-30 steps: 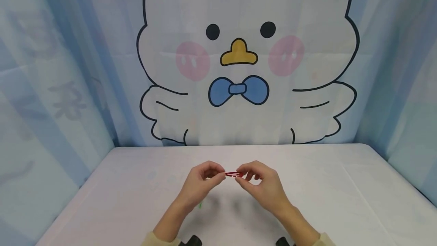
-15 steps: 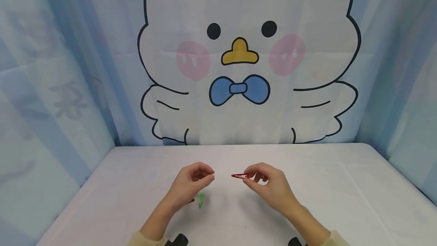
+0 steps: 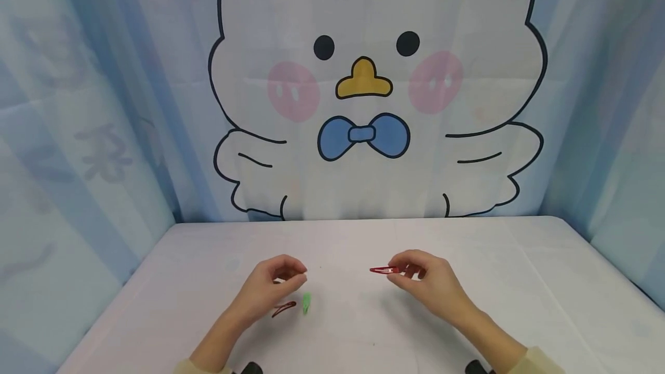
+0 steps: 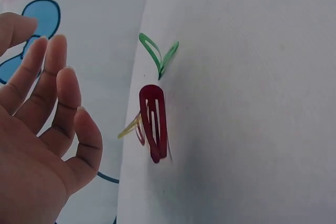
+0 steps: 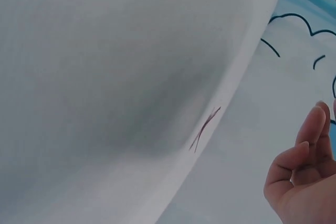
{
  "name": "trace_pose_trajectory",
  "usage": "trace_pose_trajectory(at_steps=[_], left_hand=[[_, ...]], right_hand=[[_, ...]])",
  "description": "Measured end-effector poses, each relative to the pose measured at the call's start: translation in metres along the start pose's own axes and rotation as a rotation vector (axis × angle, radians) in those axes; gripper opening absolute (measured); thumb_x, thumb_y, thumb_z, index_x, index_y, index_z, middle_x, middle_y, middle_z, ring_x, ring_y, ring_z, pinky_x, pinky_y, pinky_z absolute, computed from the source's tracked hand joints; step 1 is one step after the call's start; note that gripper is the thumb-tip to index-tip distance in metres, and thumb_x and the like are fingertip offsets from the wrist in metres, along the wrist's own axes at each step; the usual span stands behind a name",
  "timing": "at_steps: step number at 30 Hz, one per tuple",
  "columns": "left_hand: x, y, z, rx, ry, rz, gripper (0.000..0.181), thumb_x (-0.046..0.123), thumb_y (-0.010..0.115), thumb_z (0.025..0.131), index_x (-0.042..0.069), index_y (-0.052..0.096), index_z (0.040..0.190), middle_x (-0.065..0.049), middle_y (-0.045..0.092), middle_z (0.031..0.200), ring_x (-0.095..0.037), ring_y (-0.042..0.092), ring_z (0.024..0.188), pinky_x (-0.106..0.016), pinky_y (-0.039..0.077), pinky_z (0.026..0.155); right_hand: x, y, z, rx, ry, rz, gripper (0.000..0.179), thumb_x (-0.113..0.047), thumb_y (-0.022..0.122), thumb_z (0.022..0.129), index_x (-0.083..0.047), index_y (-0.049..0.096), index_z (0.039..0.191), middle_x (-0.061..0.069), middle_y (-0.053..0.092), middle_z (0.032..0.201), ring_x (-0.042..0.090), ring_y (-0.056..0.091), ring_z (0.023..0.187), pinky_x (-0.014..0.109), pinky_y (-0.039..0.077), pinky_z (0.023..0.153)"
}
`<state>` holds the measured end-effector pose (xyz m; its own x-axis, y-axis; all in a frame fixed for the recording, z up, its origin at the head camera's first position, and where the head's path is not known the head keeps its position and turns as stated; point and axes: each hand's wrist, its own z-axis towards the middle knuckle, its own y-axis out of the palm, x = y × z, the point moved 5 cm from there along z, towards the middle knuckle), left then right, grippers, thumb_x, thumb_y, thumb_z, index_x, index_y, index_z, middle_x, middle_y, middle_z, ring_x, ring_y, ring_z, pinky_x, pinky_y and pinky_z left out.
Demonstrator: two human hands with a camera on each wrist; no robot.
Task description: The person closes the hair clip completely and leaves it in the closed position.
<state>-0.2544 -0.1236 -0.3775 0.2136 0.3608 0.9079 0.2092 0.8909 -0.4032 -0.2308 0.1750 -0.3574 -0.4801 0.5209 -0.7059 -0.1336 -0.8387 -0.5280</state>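
Here, the curtain (image 3: 244, 85), printed with a cartoon bird, hangs behind the white desk (image 3: 525, 287). Above the desk are two hands, well apart. The left hand (image 3: 267, 283) is relaxed, fingers loosely bent, with a narrow gap between thumb and fingertips. The right hand (image 3: 433, 284) pinches the red clip (image 3: 382, 270) by one end, between thumb and fingertips; its free end sticks out toward the left hand. The dark clip (image 3: 285, 308) lies just beside the left hand, on its near side, with the green clip (image 3: 306, 303) close on its right. The left wrist view also shows a yellow piece (image 4: 129, 128) past the dark clip, too small to identify.
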Motion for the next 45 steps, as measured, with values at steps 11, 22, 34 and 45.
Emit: trace_pose_trajectory(at_steps=[11, 22, 34, 45], left_hand=[[-0.016, -0.018, -0.01, 0.026, -0.029, 0.102, 0.017, 0.017, 0.075, 0.092, 0.007, 0.071, 0.105, 0.0, 0.068, 0.094, -0.019, 0.061, 0.088, -0.033, 0.049, 0.076], [-0.023, -0.027, -0.013, 0.046, -0.15, 0.17, 0.016, 0.016, 0.077, 0.09, 0.009, 0.071, 0.102, 0.0, 0.064, 0.092, -0.019, 0.056, 0.084, -0.034, 0.047, 0.069], [-0.031, -0.027, -0.016, -0.071, -0.114, 0.208, 0.018, 0.016, 0.079, 0.086, 0.006, 0.07, 0.099, 0.0, 0.064, 0.087, -0.019, 0.055, 0.078, -0.029, 0.045, 0.062], [-0.036, -0.026, -0.014, -0.14, -0.126, 0.211, 0.022, 0.015, 0.081, 0.084, 0.008, 0.069, 0.1, 0.0, 0.063, 0.089, -0.02, 0.054, 0.076, -0.029, 0.045, 0.057]], right_hand=[[0.021, -0.018, 0.001, -0.112, 0.152, -0.085, 0.016, -0.012, 0.082, 0.084, -0.019, 0.074, 0.095, -0.01, 0.065, 0.081, 0.012, 0.057, 0.074, 0.026, 0.046, 0.063], [0.04, -0.02, 0.003, -0.202, 0.282, -0.053, 0.014, -0.017, 0.081, 0.086, -0.014, 0.073, 0.097, -0.003, 0.064, 0.084, 0.018, 0.058, 0.074, 0.027, 0.046, 0.063], [0.062, -0.019, 0.005, -0.268, 0.313, -0.073, 0.016, -0.017, 0.081, 0.085, -0.011, 0.073, 0.098, 0.0, 0.061, 0.082, 0.019, 0.057, 0.074, 0.028, 0.047, 0.061], [0.075, -0.017, 0.007, -0.292, 0.363, -0.075, 0.018, -0.019, 0.082, 0.084, -0.013, 0.074, 0.098, 0.0, 0.062, 0.085, 0.019, 0.053, 0.079, 0.029, 0.045, 0.064]])
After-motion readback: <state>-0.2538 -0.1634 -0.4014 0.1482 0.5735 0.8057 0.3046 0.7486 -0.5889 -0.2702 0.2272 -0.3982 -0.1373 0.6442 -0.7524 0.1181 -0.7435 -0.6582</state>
